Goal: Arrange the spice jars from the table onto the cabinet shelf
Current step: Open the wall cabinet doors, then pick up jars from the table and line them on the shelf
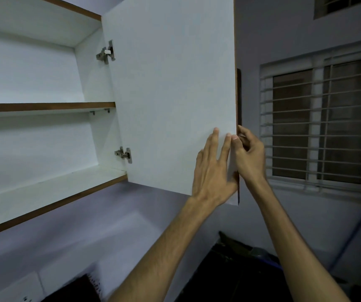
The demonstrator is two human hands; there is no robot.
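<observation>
The cabinet [44, 88] fills the upper left of the frame with its door [171, 94] swung wide toward the centre, so that the white inner face of the door is seen. The middle shelf [44, 106] and the bottom shelf [51, 188] are both shown bare; no jar is seen on either.

The left hand [213, 171] is laid flat against the inner face of the door near its lower right corner, its grip spread, with the fingers straight and nothing pinched. The right hand [249, 153] is placed at the free edge of the door, just beside the left; its grip is curled round that edge, the thumb toward the camera and the other fingers wrapped behind the panel. The dark handle [239, 94] is seen just above it, at the door's outer side.

The spice jars cannot be found in this view. The counter is not clearly seen either: only dark, blurred shapes are made out along the bottom of the frame, and what they are cannot be told. A barred window [319, 127] is seen at the right.

The task is judged to be at its very start. The cabinet is opened and access to the shelves is given, but no jar appears to be placed. The fetching and arranging of every jar is judged to remain.
</observation>
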